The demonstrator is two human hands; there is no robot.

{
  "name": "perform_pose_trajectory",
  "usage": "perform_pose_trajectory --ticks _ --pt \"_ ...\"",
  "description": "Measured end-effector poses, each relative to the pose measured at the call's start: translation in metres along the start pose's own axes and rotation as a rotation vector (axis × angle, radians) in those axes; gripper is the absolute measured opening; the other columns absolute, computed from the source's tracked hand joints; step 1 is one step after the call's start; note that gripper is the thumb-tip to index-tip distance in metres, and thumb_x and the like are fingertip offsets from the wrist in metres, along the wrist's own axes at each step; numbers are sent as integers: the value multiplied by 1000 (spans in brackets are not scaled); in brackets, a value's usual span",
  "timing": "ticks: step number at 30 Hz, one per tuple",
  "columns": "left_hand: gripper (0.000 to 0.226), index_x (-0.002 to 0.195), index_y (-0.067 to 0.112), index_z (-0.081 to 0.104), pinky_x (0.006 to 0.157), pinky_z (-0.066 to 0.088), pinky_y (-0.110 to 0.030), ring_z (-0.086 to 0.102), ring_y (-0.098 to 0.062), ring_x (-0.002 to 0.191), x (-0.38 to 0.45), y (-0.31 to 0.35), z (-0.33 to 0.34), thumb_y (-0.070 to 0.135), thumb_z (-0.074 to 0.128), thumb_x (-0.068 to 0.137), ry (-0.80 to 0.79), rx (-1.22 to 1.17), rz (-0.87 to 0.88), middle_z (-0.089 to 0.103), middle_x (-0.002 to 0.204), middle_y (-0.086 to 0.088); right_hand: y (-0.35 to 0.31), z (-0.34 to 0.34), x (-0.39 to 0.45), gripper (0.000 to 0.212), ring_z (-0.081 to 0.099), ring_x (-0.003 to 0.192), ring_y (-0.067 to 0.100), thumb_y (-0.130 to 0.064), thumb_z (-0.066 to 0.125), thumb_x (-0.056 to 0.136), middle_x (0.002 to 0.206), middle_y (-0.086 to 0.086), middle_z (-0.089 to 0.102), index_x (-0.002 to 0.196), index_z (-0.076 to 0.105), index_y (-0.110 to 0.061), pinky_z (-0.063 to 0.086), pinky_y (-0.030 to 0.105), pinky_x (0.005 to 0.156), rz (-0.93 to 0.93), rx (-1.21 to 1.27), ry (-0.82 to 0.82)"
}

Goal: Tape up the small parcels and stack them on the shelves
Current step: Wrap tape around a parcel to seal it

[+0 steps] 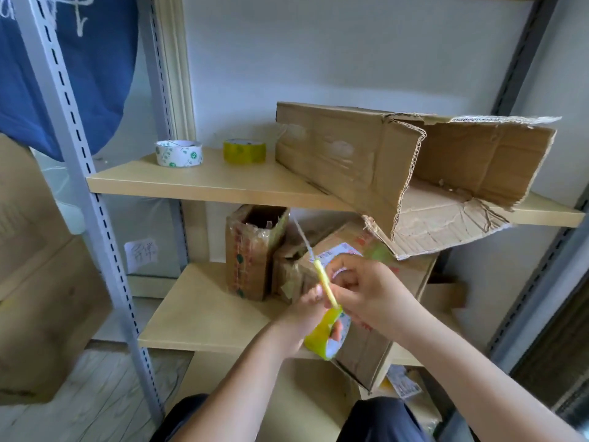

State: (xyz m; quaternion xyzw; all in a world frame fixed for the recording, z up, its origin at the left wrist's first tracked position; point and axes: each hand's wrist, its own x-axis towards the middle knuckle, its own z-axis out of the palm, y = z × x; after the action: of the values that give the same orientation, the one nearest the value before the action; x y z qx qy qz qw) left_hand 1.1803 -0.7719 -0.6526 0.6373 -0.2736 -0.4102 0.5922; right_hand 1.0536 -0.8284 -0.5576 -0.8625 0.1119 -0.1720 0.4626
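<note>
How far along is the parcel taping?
Early, by the look of it. The small box on the lower shelf already wears tape but gapes open. Left hand holds a yellow tape roll; right hand pulls its strip. The torn carton remains unsealed.

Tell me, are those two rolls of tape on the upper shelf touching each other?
Apart. In the head view a plain strip of bare upper shelf shows between the white tape roll and the yellow tape roll.

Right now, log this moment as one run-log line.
left hand: holds yellow tape roll | right hand: pinches yellow cutter | parcel: on lower shelf, untaped
</note>
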Motion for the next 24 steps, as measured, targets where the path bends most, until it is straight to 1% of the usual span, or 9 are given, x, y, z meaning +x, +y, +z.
perform_pose_trajectory --ticks 3,6,8,9,11,13,16,20,24 --pt "15 90 13 53 44 44 -22 52 -14 45 1 2 0 23 54 101 41 -20 -32 56 69 -9 50 -13 -19 43 38 48 15 -42 62 88 63 4 61 90 61 1 31 21 46 207 179 6" --pt "3 106 12 45 40 41 -23 49 -14 42 -2 0 5 12 46 103 60 128 -5 53 64 -6 70 -17 -22 47 46 52 15 -47 56 96 71 5 62 95 65 -1 41 21 49 231 187 -24" --pt "21 123 15 44 41 42 -23 48 -13 41 1 -11 8 13 44 102 51 196 -31 54 61 -5 72 -22 -21 61 48 54 18 -64 55 84 77 6 60 97 64 -5 45 24 50 225 235 -81" --pt "23 125 16 47 41 42 -22 48 -12 39 1 -13 10 13 44 102 32 187 -47 54 59 -5 72 -26 -20 67 49 55 20 -70 54 79 80 7 60 98 64 -7 47 26 51 227 239 -110" --pt "12 111 14 54 41 42 -21 48 -11 37 -1 -13 11 13 45 103 25 147 -40 54 57 -5 68 -35 -21 71 49 58 22 -75 50 77 83 9 60 98 64 -9 48 30 52 249 211 -178" --pt "7 104 12 54 43 43 -22 49 -14 40 -4 -15 8 13 47 103 -8 79 -51 54 57 -6 61 -46 -24 75 48 55 22 -79 48 75 78 10 61 90 65 -8 47 30 52 292 119 -258" --pt "8 107 8 56 43 44 -23 51 -18 47 -11 -17 0 10 51 101 -48 -40 -91 53 68 -11 54 -58 -35 80 49 47 22 -86 50 68 70 12 63 77 64 -7 45 28 52 391 -94 -349" --pt "9 101 9 63 45 45 -23 53 -19 53 -10 -19 -2 9 54 98 -38 -64 -79 57 74 -10 48 -61 -46 98 53 47 21 -95 46 65 78 28 67 80 64 1 45 18 49 536 -378 -419" --pt "14 86 17 68 51 44 -23 52 -23 57 -7 -19 -2 15 57 95 -9 -44 -108 58 66 -9 37 -47 -38 69 47 39 14 -74 46 87 54 5 59 69 62 -9 47 21 48 709 -487 -426"
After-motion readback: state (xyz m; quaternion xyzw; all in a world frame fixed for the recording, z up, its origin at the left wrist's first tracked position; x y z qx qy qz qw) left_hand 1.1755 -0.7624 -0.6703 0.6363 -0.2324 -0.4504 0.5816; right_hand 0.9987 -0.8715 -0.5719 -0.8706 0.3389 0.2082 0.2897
